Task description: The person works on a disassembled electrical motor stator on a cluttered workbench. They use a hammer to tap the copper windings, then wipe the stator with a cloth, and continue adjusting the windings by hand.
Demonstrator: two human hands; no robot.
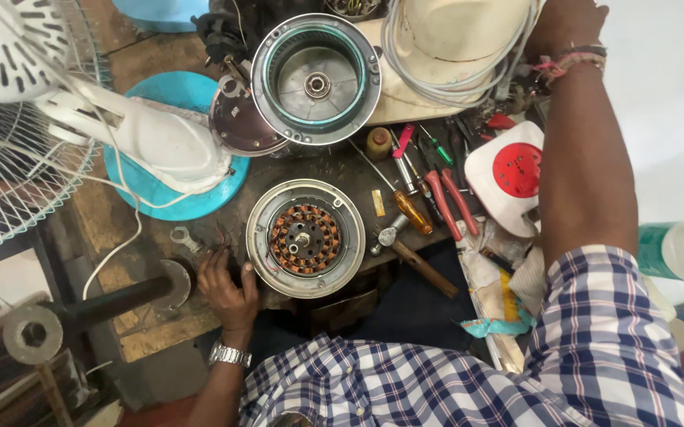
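Note:
A round metal motor housing point(305, 237) with copper windings lies on the worn workbench point(334, 170) right in front of me. My left hand point(227, 289), a metal watch on its wrist, rests on the bench edge with fingers spread and the thumb against the housing's left rim. My right arm stretches up the right side; my right hand point(567, 24) is at the top edge beside a cream plastic housing point(452, 32) wrapped in grey cable, and its fingers are hidden. A second round metal shell point(316, 79) with a central bearing sits behind the motor.
A white table fan point(144, 138) with wire grille lies on its blue base point(191, 202) at left. Screwdrivers, red-handled pliers point(449, 202) and a wooden-handled tool point(425, 269) lie right of the motor. A white socket box with a red disc point(508, 174) and a plastic bottle point(682, 249) are further right.

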